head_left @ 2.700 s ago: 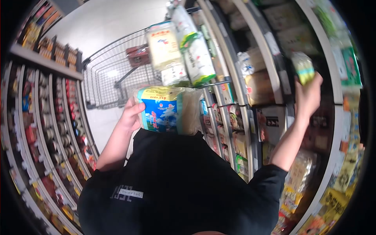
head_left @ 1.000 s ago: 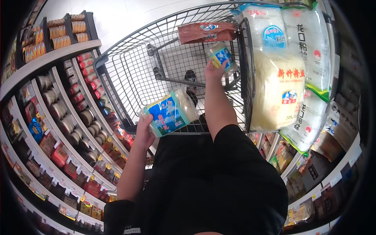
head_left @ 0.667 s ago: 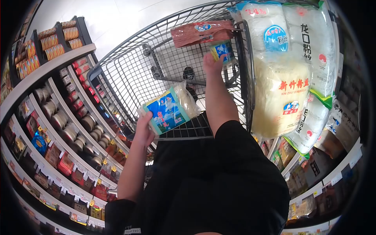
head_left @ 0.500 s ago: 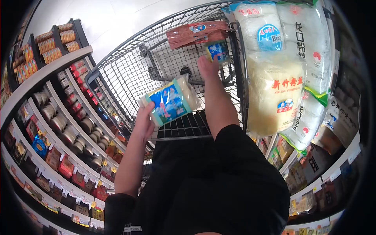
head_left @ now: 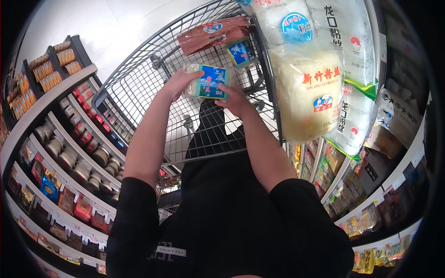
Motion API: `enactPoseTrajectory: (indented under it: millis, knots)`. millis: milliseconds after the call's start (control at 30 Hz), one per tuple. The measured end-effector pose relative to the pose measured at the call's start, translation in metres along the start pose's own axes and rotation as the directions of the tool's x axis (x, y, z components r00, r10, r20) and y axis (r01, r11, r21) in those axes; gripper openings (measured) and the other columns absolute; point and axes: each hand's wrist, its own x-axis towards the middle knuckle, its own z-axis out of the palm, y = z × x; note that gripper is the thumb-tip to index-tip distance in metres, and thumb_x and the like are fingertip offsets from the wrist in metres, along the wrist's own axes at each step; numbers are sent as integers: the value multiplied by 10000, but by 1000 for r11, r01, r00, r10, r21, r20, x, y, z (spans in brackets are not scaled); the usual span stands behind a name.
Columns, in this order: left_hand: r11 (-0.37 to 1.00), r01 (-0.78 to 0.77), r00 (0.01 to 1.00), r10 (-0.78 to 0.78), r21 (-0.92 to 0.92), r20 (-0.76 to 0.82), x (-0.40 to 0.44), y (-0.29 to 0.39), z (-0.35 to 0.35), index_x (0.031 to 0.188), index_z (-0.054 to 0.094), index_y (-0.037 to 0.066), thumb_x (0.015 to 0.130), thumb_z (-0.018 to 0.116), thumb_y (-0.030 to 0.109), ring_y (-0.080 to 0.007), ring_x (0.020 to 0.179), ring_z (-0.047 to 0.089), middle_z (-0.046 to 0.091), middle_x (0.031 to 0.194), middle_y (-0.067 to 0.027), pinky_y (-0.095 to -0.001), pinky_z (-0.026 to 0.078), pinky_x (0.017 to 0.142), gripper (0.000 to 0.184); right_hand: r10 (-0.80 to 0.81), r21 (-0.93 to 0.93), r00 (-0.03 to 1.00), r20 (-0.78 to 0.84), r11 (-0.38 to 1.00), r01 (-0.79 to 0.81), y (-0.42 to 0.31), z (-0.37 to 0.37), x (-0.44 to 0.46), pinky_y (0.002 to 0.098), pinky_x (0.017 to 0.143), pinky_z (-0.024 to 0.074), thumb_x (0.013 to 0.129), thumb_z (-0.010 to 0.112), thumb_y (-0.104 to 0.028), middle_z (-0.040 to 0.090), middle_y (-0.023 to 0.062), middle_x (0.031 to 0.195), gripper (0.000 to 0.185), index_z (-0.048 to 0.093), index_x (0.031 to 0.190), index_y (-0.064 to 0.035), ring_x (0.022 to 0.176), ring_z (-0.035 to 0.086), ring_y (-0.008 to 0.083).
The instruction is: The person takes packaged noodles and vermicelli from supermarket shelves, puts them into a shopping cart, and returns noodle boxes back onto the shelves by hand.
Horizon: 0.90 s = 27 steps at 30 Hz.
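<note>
A clear-wrapped pack (head_left: 213, 82) with a blue label and pale contents is held between 2 hands above the wire floor of a shopping cart (head_left: 97, 101). Its left end is gripped by the left hand (head_left: 180, 84), with a digit laid across the label's upper corner; its right edge is pinched by the right hand (head_left: 237, 101), with the thumb pressed on the label. Whether the cart's wires are touched by the pack cannot be told. Farther inside the cart, a smaller blue-labelled pack (head_left: 240, 53) is seen near the right wall, just beside a long reddish-brown bag (head_left: 213, 35). Outside that wall, a large bag of cream-coloured noodles (head_left: 306, 92), printed in red, is set against white bags (head_left: 345, 37) with green edges; what they are carried by cannot be made out. The cart is flanked by stocked shelves (head_left: 85, 76) on the left and more shelves (head_left: 403, 178) on the right.
</note>
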Motion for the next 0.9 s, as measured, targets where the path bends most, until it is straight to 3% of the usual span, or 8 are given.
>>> enactPoseTrajectory:
  millis: [200, 300, 333, 500, 667, 767, 833, 900]
  knots:
    - [944, -164, 949, 229, 285, -215, 51, -4, 31, 1481, 431, -64, 835, 794, 520, -301, 1225, 633, 601, 1349, -259, -382, 496, 1035, 943, -98, 437, 985, -145, 886, 152, 16, -42, 36, 345, 812, 592, 954, 746, -332, 616, 1, 1268, 490, 529, 1373, -200, 1147, 622, 201]
    - [924, -160, 953, 236, 347, -188, 57, -19, 45, 1493, 425, -45, 847, 772, 519, -298, 1201, 643, 605, 1351, -241, -370, 504, 1007, 925, -122, 544, 972, -203, 811, 216, 16, -66, 49, 304, 758, 573, 947, 753, -384, 660, -57, 1208, 436, 587, 1325, -245, 1088, 636, 130]
    - [895, -106, 943, 229, 433, -242, 62, -33, 49, 1477, 473, 58, 908, 721, 480, -258, 1138, 651, 652, 1311, -159, -380, 521, 935, 751, -140, 561, 958, -252, 785, 262, 12, -67, 50, 305, 755, 572, 946, 753, -386, 658, -57, 1211, 428, 593, 1317, -246, 1079, 634, 130]
    - [740, -32, 997, 71, 672, -31, 34, -96, 52, 1348, 572, 8, 916, 692, 435, -351, 1085, 689, 711, 1110, -223, -435, 525, 941, 618, -214, 543, 879, -425, 717, 437, -1, -69, 70, 366, 861, 543, 929, 776, -408, 602, -17, 1289, 498, 574, 1336, -203, 1121, 566, 173]
    - [575, -21, 997, -51, 818, 61, -18, -134, 52, 1356, 581, 36, 928, 666, 432, -404, 1213, 623, 633, 1302, -256, -452, 489, 1047, 590, -277, 565, 886, -371, 691, 452, -7, -73, 101, 361, 896, 539, 931, 792, -301, 635, 0, 1255, 456, 573, 1314, -186, 1132, 600, 157]
    - [574, -32, 995, -55, 818, 77, -38, -134, 59, 1368, 571, 45, 943, 649, 433, -406, 1234, 610, 611, 1327, -264, -452, 479, 1068, 581, -310, 530, 865, -395, 692, 490, -12, -67, 107, 350, 905, 538, 948, 773, -321, 620, 10, 1277, 459, 562, 1330, -180, 1133, 599, 168]
    - [572, -55, 995, -38, 818, 93, -47, -135, 65, 1373, 567, 49, 951, 643, 430, -408, 1233, 609, 608, 1326, -268, -452, 478, 1068, 574, -593, 6, 693, -411, 758, 652, 9, -79, 121, 384, 937, 541, 942, 774, -329, 600, 36, 1325, 526, 541, 1381, -156, 1169, 589, 214]
    - [561, -74, 994, -27, 825, 107, -53, -132, 71, 1375, 565, 51, 957, 639, 426, -409, 1231, 609, 607, 1324, -272, -453, 476, 1069, 567, -563, -48, 676, -475, 784, 619, 2, -66, 115, 408, 964, 540, 947, 759, -345, 587, 64, 1353, 555, 529, 1405, -131, 1189, 582, 248]
